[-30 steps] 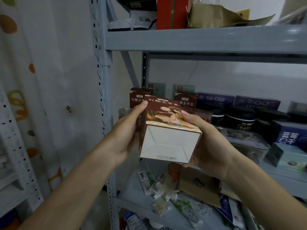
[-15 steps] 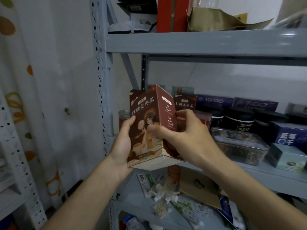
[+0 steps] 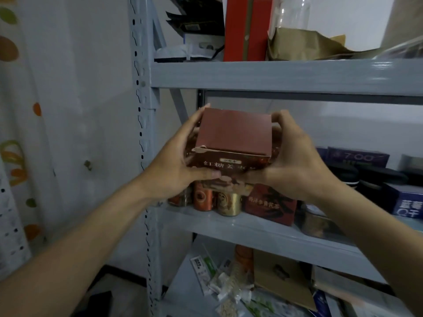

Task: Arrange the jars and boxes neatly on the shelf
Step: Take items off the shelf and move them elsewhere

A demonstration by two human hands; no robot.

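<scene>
Brown box (image 3: 233, 136) tilted, top toward camera, both hands gripping.

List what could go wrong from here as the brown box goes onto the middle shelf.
1. The brown box is held by both hands, the left hand and right hand, right above the small cans; lowering it could topple them.
2. Its top flap looks slightly lifted at the left front corner, so it may snag or open.
3. The red-brown carton sits near the middle shelf front edge; a nudge might push it off.
</scene>
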